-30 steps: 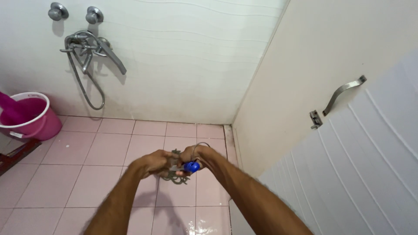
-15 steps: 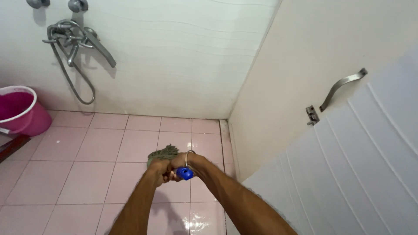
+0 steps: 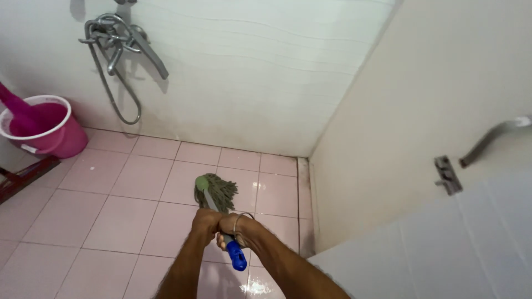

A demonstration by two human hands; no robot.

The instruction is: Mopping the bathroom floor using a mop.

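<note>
A mop stands on the pink tiled floor with its grey-green string head (image 3: 217, 191) pressed to a tile near the back wall. Its metal shaft runs up to a blue handle end (image 3: 236, 256). My left hand (image 3: 205, 223) grips the shaft. My right hand (image 3: 235, 226), with a thin bangle on the wrist, grips it just beside the left, above the blue end. Both fists are closed around the mop handle.
A pink bucket (image 3: 41, 133) with a pink dipper stands at the far left by the wall. A metal shower tap with a hose (image 3: 119, 47) hangs on the white tiled wall. A white door with a metal handle (image 3: 490, 138) fills the right. The floor near me looks wet.
The mop head has moved forward and down onto the floor, away from my hands. The blue handle end now sticks out below my fists. The view has shifted left.
</note>
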